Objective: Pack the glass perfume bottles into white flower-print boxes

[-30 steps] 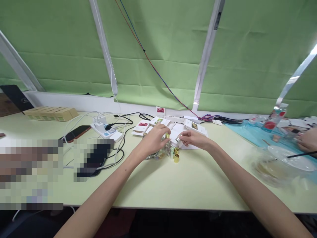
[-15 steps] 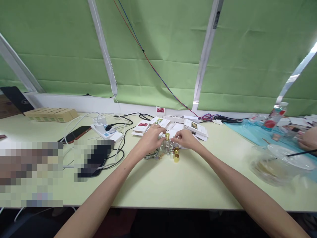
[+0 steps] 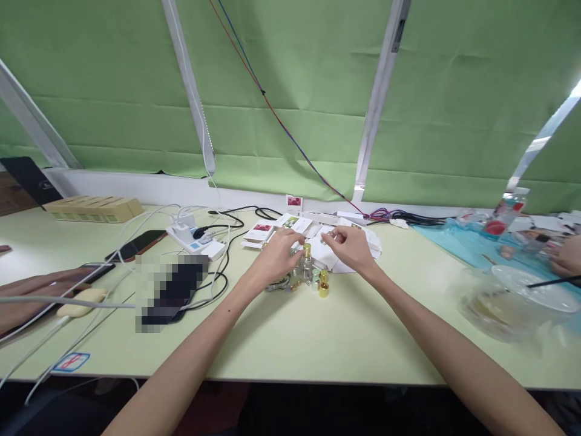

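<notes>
Beside a small clear glass bottle with a gold cap (image 3: 307,263), my left hand (image 3: 282,251) is closed with its fingers curved; what they hold is hidden. My right hand (image 3: 353,247) pinches a small clear, shiny piece (image 3: 327,238) above the white boxes, to the right of the bottle. Two gold caps (image 3: 324,290) stand on the table in front of the bottle, near other small glass pieces. A coiled, dark patterned item (image 3: 278,283) lies partly beneath my left hand.
White printed boxes (image 3: 295,224) and papers are heaped behind my hands. To the left lie a power strip (image 3: 195,241), cables, phones and a yellow box row (image 3: 93,209); another person's hand (image 3: 40,297) rests there. A plastic bowl (image 3: 494,312) and blue sheet (image 3: 440,239) are right.
My right hand has moved up and right, away from the gold-capped bottle, with the small clear piece in its fingers. My left hand stays almost where it was.
</notes>
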`<state>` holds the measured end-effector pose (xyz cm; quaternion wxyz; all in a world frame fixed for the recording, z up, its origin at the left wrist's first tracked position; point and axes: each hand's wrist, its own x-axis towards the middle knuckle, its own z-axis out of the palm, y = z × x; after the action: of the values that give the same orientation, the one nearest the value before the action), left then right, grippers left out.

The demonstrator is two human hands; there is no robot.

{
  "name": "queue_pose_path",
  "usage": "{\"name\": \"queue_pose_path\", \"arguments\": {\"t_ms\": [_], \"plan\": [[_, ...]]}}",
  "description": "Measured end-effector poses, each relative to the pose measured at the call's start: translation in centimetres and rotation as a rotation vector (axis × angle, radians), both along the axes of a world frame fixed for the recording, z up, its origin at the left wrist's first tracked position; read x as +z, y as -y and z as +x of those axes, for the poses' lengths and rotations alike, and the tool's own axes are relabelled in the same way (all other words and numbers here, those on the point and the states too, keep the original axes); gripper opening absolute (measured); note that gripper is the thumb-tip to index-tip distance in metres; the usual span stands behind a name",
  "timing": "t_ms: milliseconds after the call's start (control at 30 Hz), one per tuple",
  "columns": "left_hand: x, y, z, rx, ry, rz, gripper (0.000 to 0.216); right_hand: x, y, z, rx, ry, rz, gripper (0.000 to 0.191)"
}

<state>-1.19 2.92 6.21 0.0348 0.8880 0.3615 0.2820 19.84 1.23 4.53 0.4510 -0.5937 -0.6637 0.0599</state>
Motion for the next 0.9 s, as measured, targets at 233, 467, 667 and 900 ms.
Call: {"name": "queue_pose_path", "arguments": {"t_ms": [233, 467, 667, 900], "plan": [[-0.4, 0.2, 0.3, -0.001, 0.012, -0.004, 0.013, -2.1, 0.0, -0.5, 0.074, 0.076, -0.049, 0.028], [-1.0, -0.1, 0.0, 0.009, 0.024, 0.015, 0.012, -1.8, -0.4, -0.4, 0.053, 0.078, -0.062, 0.031], [-1.1, -0.1, -0.1, 0.03, 0.036, 0.007, 0.015, -1.3, -0.6, 1.1, -0.038, 0.017, -0.053, 0.035], [-1.2, -0.1, 0.3, 0.026, 0.048, -0.014, 0.015, -2.0, -2.9, 1.5, 0.01, 0.218, -0.161, 0.02]]}}
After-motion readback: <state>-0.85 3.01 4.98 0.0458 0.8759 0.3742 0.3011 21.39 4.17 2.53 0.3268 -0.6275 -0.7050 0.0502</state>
